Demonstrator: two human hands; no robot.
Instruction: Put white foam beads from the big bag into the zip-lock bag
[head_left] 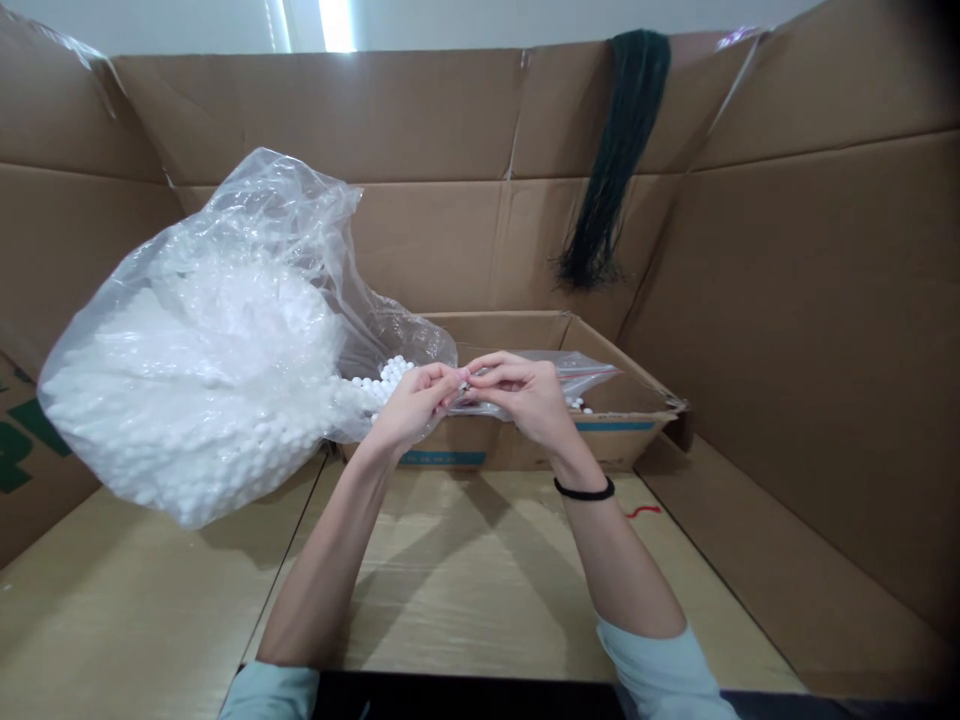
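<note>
My left hand (421,400) and my right hand (525,395) meet fingertip to fingertip above the front edge of an open cardboard box (525,445). Both are closed in a pinch around something tiny that their fingers mostly hide. Left of them lies a large clear plastic bag (202,350) full of small white balls. Its mouth reaches over the box beside my left hand, with loose white balls (390,375) showing there. Behind my right hand a clear zip bag (589,371) rests in the box. A few small balls (577,404) lie near it.
Tall cardboard walls (435,120) enclose the back and sides. A bundle of dark green strands (619,150) hangs over the back wall. A short red piece (643,511) lies on the wooden table (465,580), right of my right wrist.
</note>
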